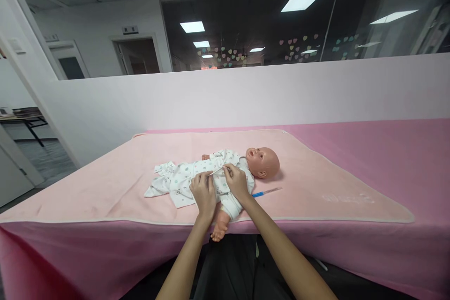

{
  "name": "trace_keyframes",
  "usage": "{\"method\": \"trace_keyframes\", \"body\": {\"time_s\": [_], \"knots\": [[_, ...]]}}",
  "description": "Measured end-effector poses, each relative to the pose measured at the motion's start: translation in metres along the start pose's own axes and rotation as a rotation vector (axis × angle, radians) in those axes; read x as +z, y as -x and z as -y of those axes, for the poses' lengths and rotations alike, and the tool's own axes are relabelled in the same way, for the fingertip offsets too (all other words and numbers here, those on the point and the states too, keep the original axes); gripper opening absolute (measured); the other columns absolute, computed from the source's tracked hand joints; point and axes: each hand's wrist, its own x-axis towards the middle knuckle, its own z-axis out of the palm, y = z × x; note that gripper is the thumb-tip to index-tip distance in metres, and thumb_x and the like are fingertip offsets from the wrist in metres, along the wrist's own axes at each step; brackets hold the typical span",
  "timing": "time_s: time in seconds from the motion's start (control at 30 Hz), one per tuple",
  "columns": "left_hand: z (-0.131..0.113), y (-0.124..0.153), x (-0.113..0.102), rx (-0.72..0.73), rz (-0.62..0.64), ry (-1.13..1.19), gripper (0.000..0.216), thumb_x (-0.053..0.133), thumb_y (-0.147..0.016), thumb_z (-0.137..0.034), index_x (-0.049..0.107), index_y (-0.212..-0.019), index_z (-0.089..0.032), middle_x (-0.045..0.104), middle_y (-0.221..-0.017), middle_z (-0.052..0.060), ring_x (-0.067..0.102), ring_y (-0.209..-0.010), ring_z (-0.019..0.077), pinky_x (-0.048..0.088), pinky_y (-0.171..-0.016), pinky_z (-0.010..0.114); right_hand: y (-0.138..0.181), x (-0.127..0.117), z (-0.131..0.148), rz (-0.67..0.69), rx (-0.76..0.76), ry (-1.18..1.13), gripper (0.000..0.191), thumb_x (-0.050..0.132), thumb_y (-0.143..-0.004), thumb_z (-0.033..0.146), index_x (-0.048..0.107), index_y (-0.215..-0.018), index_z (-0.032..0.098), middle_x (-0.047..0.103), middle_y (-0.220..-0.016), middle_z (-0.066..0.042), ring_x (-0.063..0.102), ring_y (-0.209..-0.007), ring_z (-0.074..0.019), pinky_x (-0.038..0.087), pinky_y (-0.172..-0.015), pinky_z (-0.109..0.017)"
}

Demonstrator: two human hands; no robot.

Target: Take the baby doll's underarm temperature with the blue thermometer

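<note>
A baby doll lies on its back on a pale pink blanket, head to the right. It wears a white printed romper. My left hand pinches the romper's front edge over the doll's belly. My right hand pinches the same cloth edge near the chest, fingers closed on it. One bare doll arm hangs over the table's near edge below my hands. A thin thermometer with a blue end lies on the blanket just right of my right wrist.
The blanket covers a table with a darker pink cloth running far to the right. A white partition wall stands behind it. An open doorway and a desk are at the left.
</note>
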Motion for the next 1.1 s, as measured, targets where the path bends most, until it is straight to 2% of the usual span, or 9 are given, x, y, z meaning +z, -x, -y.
{"method": "trace_keyframes", "body": {"time_s": [0.23, 0.33, 0.5, 0.63, 0.73, 0.8, 0.9, 1.0, 1.1], "knots": [[0.007, -0.002, 0.006, -0.047, -0.111, 0.238, 0.021, 0.046, -0.080, -0.018, 0.066, -0.088, -0.020, 0.064, -0.093, 0.004, 0.058, -0.091, 0.0171, 0.044, -0.082, 0.031, -0.001, 0.002, -0.002, 0.021, 0.021, 0.053, 0.024, 0.038, -0.088, 0.025, 0.061, -0.091, 0.019, 0.068, -0.083, -0.004, 0.061, -0.072, -0.0162, 0.041, -0.065, -0.024], [0.004, -0.001, 0.006, -0.055, -0.138, 0.205, 0.028, 0.047, -0.076, -0.012, 0.065, -0.095, -0.021, 0.064, -0.094, 0.004, 0.057, -0.091, 0.0167, 0.044, -0.082, 0.030, 0.000, 0.002, -0.003, 0.025, 0.012, 0.086, 0.024, 0.038, -0.088, 0.024, 0.062, -0.091, 0.019, 0.068, -0.084, -0.004, 0.062, -0.074, -0.0165, 0.041, -0.066, -0.024], [-0.001, -0.001, 0.001, -0.128, -0.150, 0.092, 0.036, 0.046, -0.075, -0.011, 0.061, -0.106, -0.023, 0.060, -0.087, 0.003, 0.056, -0.079, 0.0161, 0.044, -0.069, 0.028, 0.001, 0.002, -0.005, 0.045, -0.008, 0.096, 0.024, 0.039, -0.087, 0.023, 0.063, -0.090, 0.020, 0.068, -0.086, -0.003, 0.062, -0.075, -0.0163, 0.043, -0.068, -0.024], [0.001, -0.002, -0.004, -0.165, -0.273, -0.018, 0.039, 0.042, -0.072, -0.006, 0.063, -0.101, -0.021, 0.056, -0.087, 0.005, 0.051, -0.087, 0.0199, 0.040, -0.082, 0.035, 0.001, -0.003, -0.001, -0.038, -0.004, 0.074, 0.024, 0.039, -0.086, 0.020, 0.062, -0.092, 0.018, 0.067, -0.089, -0.006, 0.061, -0.081, -0.0179, 0.044, -0.074, -0.028], [0.000, 0.002, -0.008, -0.174, -0.354, -0.125, 0.045, 0.040, -0.065, 0.000, 0.064, -0.096, -0.022, 0.053, -0.093, 0.007, 0.046, -0.092, 0.0232, 0.035, -0.085, 0.042, 0.009, -0.023, -0.001, -0.161, -0.038, 0.042, 0.025, 0.040, -0.083, 0.020, 0.060, -0.098, 0.016, 0.064, -0.097, -0.009, 0.059, -0.090, -0.0191, 0.045, -0.076, -0.029], [-0.002, 0.006, -0.011, -0.148, -0.377, -0.161, 0.046, 0.040, -0.064, 0.001, 0.064, -0.095, -0.023, 0.053, -0.096, 0.007, 0.045, -0.093, 0.0247, 0.033, -0.085, 0.044, 0.019, -0.047, -0.008, -0.214, -0.044, 0.028, 0.026, 0.040, -0.083, 0.020, 0.059, -0.099, 0.016, 0.063, -0.099, -0.010, 0.058, -0.089, -0.0188, 0.047, -0.070, -0.027], [-0.008, 0.004, -0.012, -0.065, -0.405, -0.131, 0.041, 0.040, -0.067, 0.000, 0.064, -0.091, -0.022, 0.053, -0.094, 0.007, 0.046, -0.092, 0.0238, 0.033, -0.086, 0.043, 0.034, -0.089, -0.035, -0.161, 0.053, 0.152, 0.024, 0.040, -0.082, 0.021, 0.062, -0.091, 0.017, 0.066, -0.090, -0.009, 0.061, -0.077, -0.0182, 0.046, -0.067, -0.028], [-0.014, -0.017, -0.005, 0.039, -0.261, -0.015, 0.034, 0.042, -0.072, -0.005, 0.064, -0.090, -0.022, 0.055, -0.093, 0.006, 0.048, -0.092, 0.0219, 0.035, -0.087, 0.040, 0.043, -0.124, -0.067, 0.018, 0.220, 0.415, 0.026, 0.041, -0.078, 0.018, 0.064, -0.089, 0.017, 0.068, -0.088, -0.008, 0.063, -0.077, -0.0200, 0.045, -0.072, -0.030], [-0.018, -0.048, 0.014, 0.089, 0.080, 0.213, 0.023, 0.049, -0.074, -0.017, 0.064, -0.090, -0.022, 0.059, -0.091, 0.004, 0.053, -0.086, 0.0189, 0.041, -0.079, 0.033, 0.044, -0.142, -0.088, 0.173, 0.334, 0.456, 0.027, 0.043, -0.074, 0.015, 0.066, -0.088, 0.017, 0.069, -0.091, -0.008, 0.063, -0.086, -0.0198, 0.045, -0.078, -0.028]]}}
